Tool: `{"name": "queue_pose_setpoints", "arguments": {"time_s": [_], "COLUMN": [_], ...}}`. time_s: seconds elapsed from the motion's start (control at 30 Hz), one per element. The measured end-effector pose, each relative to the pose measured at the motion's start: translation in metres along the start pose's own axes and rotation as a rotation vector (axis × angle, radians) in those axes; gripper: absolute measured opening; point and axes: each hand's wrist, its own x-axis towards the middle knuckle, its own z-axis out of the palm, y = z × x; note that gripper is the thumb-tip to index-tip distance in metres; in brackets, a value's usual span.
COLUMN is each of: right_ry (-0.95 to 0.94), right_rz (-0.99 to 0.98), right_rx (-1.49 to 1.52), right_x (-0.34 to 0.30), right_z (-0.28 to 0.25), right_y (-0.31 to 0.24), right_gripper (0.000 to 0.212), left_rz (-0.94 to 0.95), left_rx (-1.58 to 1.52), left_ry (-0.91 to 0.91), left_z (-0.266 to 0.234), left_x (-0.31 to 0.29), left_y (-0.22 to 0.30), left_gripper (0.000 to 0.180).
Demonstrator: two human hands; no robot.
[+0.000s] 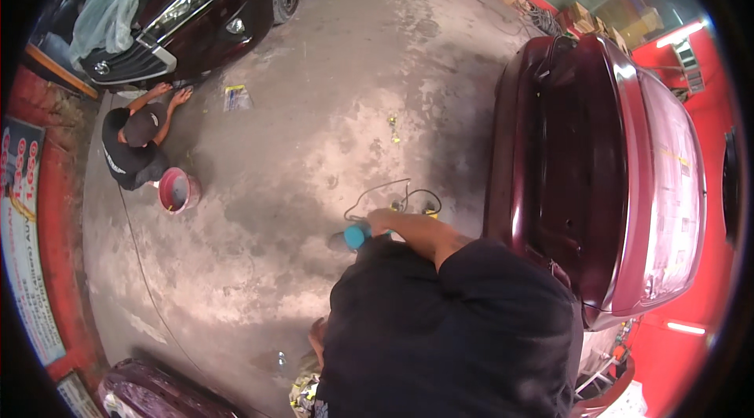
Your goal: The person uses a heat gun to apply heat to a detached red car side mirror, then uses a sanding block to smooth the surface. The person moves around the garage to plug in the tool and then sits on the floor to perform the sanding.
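My right forearm reaches leftward across the front of my black shirt, and my right hand (pixel 382 221) is closed, fingers bent, at a teal round-topped object (pixel 356 236). Its exact kind is not clear. Below it a dark rounded shape, perhaps a shoe, shows against the floor. Just beyond the hand, a dark cable or hose (pixel 377 189) loops over the concrete, with small yellow-and-black items (pixel 430 209) beside it. My left hand (pixel 317 337) shows only in part at the left edge of my shirt, its fingers mostly hidden.
To the right stands a maroon car (pixel 577 182) with masking over its glass. At upper left, a co-worker (pixel 137 139) crouches by a dark car's bumper (pixel 192 49), near a pink bucket (pixel 177 190). A maroon car panel (pixel 157 390) lies lower left; a thin line (pixel 149 284) crosses the floor.
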Motion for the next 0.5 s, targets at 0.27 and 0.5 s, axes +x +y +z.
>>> {"name": "queue_pose_setpoints", "arguments": {"time_s": [0.27, 0.5], "right_ry": [-0.1, -0.157], "right_rz": [-0.055, -0.064], "right_rx": [-0.098, -0.106], "right_x": [0.019, -0.015], "right_z": [0.001, -0.037], "right_y": [0.022, -0.016], "right_gripper": [0.059, 0.073], "left_rz": [0.014, 0.003], "left_rx": [-0.093, -0.199], "left_ry": [0.126, 0.389], "left_z": [0.011, 0.045], "left_x": [-0.015, -0.045], "left_y": [-0.02, -0.072], "left_gripper": [0.04, 0.03]}}
